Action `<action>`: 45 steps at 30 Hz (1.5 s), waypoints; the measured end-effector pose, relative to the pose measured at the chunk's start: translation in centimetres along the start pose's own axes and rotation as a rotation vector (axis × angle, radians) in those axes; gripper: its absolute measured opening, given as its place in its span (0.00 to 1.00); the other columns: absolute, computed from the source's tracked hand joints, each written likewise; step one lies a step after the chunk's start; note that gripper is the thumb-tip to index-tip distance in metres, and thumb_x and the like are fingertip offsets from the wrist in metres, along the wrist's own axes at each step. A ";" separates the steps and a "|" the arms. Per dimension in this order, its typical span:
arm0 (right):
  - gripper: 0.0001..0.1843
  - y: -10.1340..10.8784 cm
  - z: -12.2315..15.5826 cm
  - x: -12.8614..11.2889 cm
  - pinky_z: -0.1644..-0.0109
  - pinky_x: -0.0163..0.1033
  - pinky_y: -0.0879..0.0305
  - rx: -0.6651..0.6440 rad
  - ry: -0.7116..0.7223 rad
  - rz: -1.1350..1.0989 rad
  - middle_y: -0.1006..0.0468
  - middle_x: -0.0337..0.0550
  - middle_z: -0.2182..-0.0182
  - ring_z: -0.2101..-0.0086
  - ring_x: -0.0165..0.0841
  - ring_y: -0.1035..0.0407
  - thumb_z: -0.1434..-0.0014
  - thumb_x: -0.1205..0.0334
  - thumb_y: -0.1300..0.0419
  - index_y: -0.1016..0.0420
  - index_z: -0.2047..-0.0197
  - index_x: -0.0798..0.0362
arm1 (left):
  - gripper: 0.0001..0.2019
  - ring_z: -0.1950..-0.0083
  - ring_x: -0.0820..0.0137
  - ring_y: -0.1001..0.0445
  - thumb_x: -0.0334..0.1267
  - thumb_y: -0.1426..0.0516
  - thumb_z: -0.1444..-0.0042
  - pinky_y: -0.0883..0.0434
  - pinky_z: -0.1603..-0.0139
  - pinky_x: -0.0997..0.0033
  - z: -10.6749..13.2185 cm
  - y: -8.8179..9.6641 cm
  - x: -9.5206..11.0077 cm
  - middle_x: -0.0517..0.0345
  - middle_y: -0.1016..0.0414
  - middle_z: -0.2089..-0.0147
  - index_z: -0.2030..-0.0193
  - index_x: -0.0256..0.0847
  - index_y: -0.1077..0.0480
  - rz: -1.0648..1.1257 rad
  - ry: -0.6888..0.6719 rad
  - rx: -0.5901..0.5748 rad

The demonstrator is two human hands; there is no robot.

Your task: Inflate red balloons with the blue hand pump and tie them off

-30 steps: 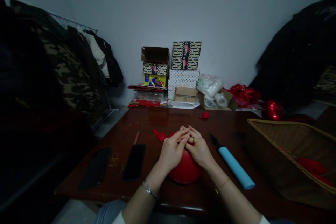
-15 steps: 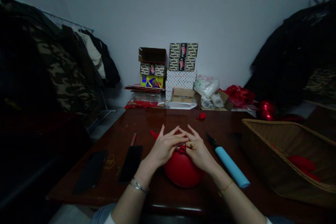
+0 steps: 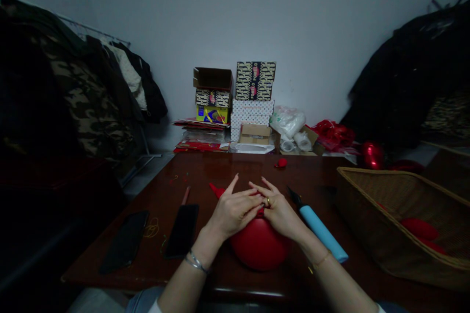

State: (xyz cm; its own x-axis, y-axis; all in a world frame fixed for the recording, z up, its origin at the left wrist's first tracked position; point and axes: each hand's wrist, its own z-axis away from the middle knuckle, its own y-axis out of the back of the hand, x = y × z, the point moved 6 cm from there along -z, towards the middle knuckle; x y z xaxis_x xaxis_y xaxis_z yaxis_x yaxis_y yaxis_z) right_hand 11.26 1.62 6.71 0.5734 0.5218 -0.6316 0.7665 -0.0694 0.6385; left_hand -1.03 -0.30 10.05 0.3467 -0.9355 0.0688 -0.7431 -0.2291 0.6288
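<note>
A round red balloon [image 3: 260, 245] rests at the front middle of the table, its neck up between my hands. My left hand [image 3: 235, 209] pinches at the neck from the left, thumb and index finger closed, other fingers stretched forward. From the right, my right hand [image 3: 278, 210], with a gold ring, grips the same neck, its fingertips meeting those of the left. The neck's end is mostly hidden by my fingers. Behind my left hand lies another red balloon [image 3: 216, 190], partly covered. A light blue hand pump [image 3: 323, 234] with a black nozzle lies right of my right hand.
Left on the table [image 3: 205, 168] lie two dark phones [image 3: 125, 242] and a yellow rubber band [image 3: 152, 228]. A wicker basket [image 3: 367, 225] holding red balloons stands at right. A small red balloon [image 3: 282, 163] lies near the far edge. Stacked boxes [image 3: 253, 112] stand behind.
My left hand has turned slightly and shifted right, with its fingers nearer my right hand at the balloon's neck. The balloon sits slightly lower and more to the right in view.
</note>
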 end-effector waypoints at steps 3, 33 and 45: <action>0.14 0.1 0.0 0.0 0.37 0.58 0.58 0.002 -0.004 -0.026 0.34 0.34 0.43 0.36 0.38 0.59 0.48 0.68 0.44 0.33 0.83 0.49 | 0.09 0.54 0.66 0.23 0.31 0.46 0.43 0.52 0.34 0.45 0.2 -0.3 -0.1 0.60 0.20 0.62 0.60 0.44 0.26 0.007 0.020 0.049; 0.09 0.6 1.0 0.5 0.38 0.52 0.54 0.284 -0.146 -0.227 0.31 0.33 0.46 0.40 0.37 0.50 0.44 0.50 0.42 0.21 0.68 0.39 | 0.21 0.72 0.69 0.30 0.39 0.47 0.45 0.34 0.55 0.62 2.0 -2.3 -5.2 0.59 0.30 0.81 0.47 0.31 0.29 1.074 0.806 0.210; 0.12 -0.5 1.1 -0.6 0.39 0.55 0.50 0.354 -0.072 0.006 0.29 0.36 0.48 0.40 0.41 0.50 0.46 0.66 0.43 0.22 0.62 0.42 | 0.23 0.43 0.61 0.37 0.41 0.36 0.54 0.43 0.40 0.45 0.9 -0.9 -3.3 0.58 0.25 0.50 0.48 0.58 0.30 0.192 0.514 -0.029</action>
State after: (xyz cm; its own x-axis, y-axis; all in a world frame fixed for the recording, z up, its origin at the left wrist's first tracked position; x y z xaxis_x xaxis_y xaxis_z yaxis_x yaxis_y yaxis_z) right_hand 10.86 0.41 6.27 0.5878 0.4604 -0.6652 0.8083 -0.3695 0.4584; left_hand -2.01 2.76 8.51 0.4464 -0.7064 0.5493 -0.8072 -0.0530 0.5879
